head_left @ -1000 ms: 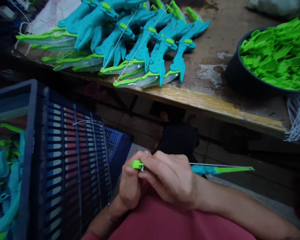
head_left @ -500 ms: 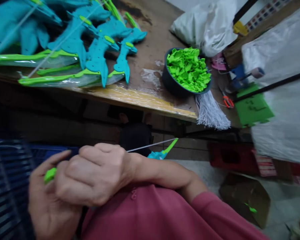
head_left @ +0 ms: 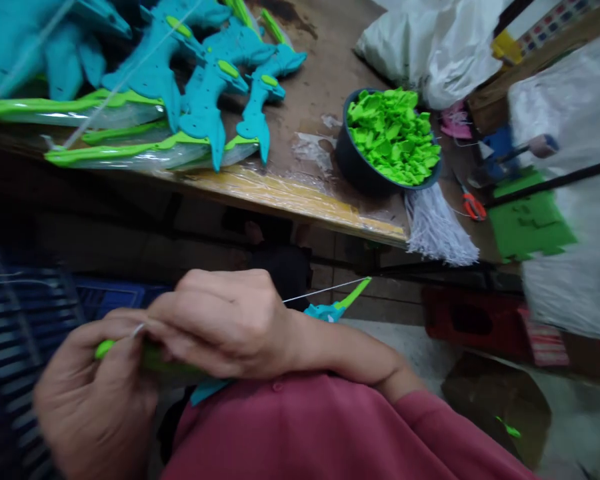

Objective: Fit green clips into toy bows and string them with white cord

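A toy bow with a teal body (head_left: 325, 312), green limbs and a white string (head_left: 325, 291) lies across my front, largely covered by my hands and forearm. Its green far tip (head_left: 363, 285) sticks out past my right forearm. My left hand (head_left: 97, 393) is closed around the other green end (head_left: 105, 348), thumb and fingers pinched together. My right hand (head_left: 225, 323) is closed against it, fingertips meeting the left ones. A short white bit of string (head_left: 139, 329) shows between the fingertips; what lies inside the right fist is hidden.
On the workbench (head_left: 320, 87) lie several teal and green toy bows (head_left: 200, 113). A dark bowl (head_left: 363, 163) holds green pieces, with a bundle of white strings (head_left: 440, 230) and orange-handled scissors (head_left: 474, 207) beside it. A blue crate (head_left: 110, 297) stands left; a cardboard box (head_left: 495, 393) is on the floor.
My right hand has shifted up and right, its fingers moving from over the left palm to a pinch at the left fingertips. A bit of string and more of the green end now show.
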Demonstrator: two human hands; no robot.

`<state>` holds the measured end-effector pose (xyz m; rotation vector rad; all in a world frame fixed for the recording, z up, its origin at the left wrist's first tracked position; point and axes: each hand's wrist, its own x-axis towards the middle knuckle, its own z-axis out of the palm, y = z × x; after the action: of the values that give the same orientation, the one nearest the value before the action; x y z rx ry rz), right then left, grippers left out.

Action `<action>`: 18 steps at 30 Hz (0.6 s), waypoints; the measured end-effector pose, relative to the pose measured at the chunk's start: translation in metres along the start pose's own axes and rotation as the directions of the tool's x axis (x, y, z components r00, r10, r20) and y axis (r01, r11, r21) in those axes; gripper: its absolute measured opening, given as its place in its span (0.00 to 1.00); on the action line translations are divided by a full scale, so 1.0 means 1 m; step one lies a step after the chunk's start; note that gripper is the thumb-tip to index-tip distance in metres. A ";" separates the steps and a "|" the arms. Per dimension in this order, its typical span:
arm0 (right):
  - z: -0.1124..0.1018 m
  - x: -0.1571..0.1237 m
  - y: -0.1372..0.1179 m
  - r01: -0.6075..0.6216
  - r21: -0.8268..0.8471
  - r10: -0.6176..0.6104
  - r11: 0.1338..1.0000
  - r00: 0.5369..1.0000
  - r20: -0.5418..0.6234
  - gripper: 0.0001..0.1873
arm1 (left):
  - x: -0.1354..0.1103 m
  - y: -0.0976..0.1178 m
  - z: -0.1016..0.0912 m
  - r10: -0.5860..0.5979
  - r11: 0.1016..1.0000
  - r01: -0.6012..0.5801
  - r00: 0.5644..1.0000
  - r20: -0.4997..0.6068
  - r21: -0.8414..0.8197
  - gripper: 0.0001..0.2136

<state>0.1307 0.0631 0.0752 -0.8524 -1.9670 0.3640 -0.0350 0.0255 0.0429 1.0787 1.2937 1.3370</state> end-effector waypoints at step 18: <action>0.029 -0.006 -0.005 -0.536 0.696 0.561 0.477 0.796 0.229 0.11 | 0.009 -0.011 -0.006 0.069 0.936 0.032 0.960 0.273 -0.350 0.04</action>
<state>0.1062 0.0578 0.0587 -0.8942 -1.2345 1.4261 -0.0413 0.0330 0.0315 0.9864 0.7991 1.3122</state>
